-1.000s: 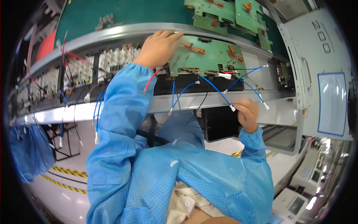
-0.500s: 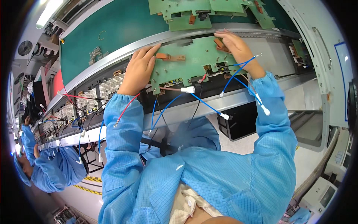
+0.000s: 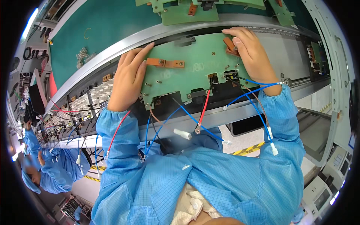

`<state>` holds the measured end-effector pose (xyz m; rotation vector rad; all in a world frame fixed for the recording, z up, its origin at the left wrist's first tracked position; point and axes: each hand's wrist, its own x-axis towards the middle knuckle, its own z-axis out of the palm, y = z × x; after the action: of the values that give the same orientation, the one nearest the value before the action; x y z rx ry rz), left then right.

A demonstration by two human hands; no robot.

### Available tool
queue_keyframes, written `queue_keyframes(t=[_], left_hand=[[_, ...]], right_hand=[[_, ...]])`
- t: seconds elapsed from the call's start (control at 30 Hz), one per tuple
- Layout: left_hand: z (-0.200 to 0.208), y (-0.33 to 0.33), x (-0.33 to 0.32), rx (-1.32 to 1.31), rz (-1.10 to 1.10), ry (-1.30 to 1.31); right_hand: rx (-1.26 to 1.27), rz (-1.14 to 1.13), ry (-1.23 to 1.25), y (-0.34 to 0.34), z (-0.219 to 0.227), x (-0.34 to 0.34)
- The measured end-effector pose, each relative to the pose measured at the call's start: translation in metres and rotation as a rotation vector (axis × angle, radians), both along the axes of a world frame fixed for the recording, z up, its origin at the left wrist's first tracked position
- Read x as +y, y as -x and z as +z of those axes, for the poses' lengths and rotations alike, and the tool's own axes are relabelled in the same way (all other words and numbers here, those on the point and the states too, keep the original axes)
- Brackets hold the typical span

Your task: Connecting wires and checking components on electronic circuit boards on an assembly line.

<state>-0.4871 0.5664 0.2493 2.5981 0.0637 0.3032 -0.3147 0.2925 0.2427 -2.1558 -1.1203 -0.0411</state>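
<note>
A wide green plate (image 3: 202, 52) lies on the conveyor line in front of me. My left hand (image 3: 128, 77) grips its left edge, fingers long and close together beside an orange-brown latch (image 3: 165, 63). At the right edge my right hand (image 3: 255, 56) holds the plate, with its thumb near a second orange-brown latch (image 3: 230, 47). From notches along the near edge hang blue wires (image 3: 258, 112), a red wire (image 3: 203, 109) with a metal lug, and a brown wire ending in a white connector (image 3: 182, 134). The undersides of both hands are hidden.
More green plates (image 3: 191, 14) rest on the green mat (image 3: 108, 22) beyond the metal rail (image 3: 123, 44). Small metal parts (image 3: 84, 57) lie on the mat. Wired circuit boards (image 3: 84, 99) line the conveyor at left, where a co-worker in blue (image 3: 56, 168) works.
The green plate has come nearer and sits flatter, with both hands still at its edges. The red wire and the white connector now hang lower over the near rail.
</note>
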Motion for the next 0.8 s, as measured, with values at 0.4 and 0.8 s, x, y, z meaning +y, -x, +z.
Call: queue_keyframes(t=[0.4, 0.8], left_hand=[[0.000, -0.008, 0.006, 0.005, -0.054, -0.016], [-0.008, -0.007, 0.006, -0.058, -0.073, -0.045]], right_hand=[[0.028, -0.025, 0.077, -0.015, 0.011, 0.006], [-0.103, -0.055, 0.019, -0.013, 0.012, 0.013]])
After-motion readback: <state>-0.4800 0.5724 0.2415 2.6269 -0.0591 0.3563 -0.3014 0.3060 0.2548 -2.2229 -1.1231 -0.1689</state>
